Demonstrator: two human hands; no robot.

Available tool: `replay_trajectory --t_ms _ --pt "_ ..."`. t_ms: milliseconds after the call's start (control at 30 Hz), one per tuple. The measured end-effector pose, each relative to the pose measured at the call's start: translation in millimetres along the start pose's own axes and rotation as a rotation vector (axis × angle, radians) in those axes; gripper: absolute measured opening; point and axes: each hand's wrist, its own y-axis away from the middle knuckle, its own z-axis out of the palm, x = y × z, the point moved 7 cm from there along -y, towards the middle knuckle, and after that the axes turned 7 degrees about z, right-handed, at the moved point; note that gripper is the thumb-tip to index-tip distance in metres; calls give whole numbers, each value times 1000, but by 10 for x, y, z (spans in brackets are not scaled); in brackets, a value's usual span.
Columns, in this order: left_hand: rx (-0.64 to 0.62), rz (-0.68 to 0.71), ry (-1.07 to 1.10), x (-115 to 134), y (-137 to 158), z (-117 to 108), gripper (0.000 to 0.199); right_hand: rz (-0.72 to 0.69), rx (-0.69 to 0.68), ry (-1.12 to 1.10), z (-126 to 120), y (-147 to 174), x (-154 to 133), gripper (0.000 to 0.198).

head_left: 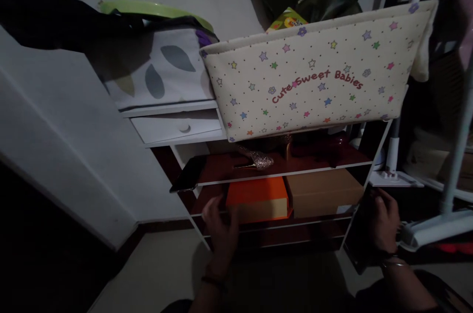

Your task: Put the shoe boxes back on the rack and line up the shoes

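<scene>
My left hand reaches to the rack's left side, close to the front left corner of an orange box. Its thumb and fingers are apart, and no object shows between them. Beside the rack's right side is my right hand, its fingers curled at a very dark area; what they hold, if anything, is lost in shadow. The orange box lies next to a brown cardboard box on a lower level of the shoe rack. On the level above rests a glittery high-heeled shoe.
A cream, star-printed fabric basket sits on top of the rack, next to a leaf-patterned cloth above a white drawer. A dark phone-like slab juts out at left. A pale stand is at right.
</scene>
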Motion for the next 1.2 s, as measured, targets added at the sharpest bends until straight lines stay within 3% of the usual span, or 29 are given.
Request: replay_trajectory --t_ms 67,133,267,367,433,533,633,800,967,1100,1200 --pt "-28 144 -46 262 -178 8 43 -146 46 74 -8 94 -219 60" --pt "-128 209 -22 495 -394 144 44 -281 -2 150 119 227 -501 53" --pt "-354 248 43 848 -829 628 57 -480 -333 199 769 495 -1199 39" --pt "-473 195 -67 940 -1060 978 73 -482 -608 172 1447 523 -1656 59" --pt "-549 154 -151 958 -1136 1135 77 -501 -643 205 1864 424 -1889 73" --pt "-618 134 -256 970 -1179 1215 70 -453 -663 287 2423 213 -2021 55" --pt "-673 133 -308 941 -1190 1194 64 -374 -713 321 2806 89 -1993 35" --pt "-739 87 -170 759 -1312 1115 58 -354 -727 259 2992 63 -1971 40" --pt "-539 -254 335 314 -1659 943 37 -277 -734 221 3029 90 -1934 43" --pt "-384 -572 596 -105 -1761 817 41 -118 -814 243 3082 223 -1794 43" --pt "-382 -645 723 -245 -1722 771 48 -3 -900 227 3099 359 -1695 43"
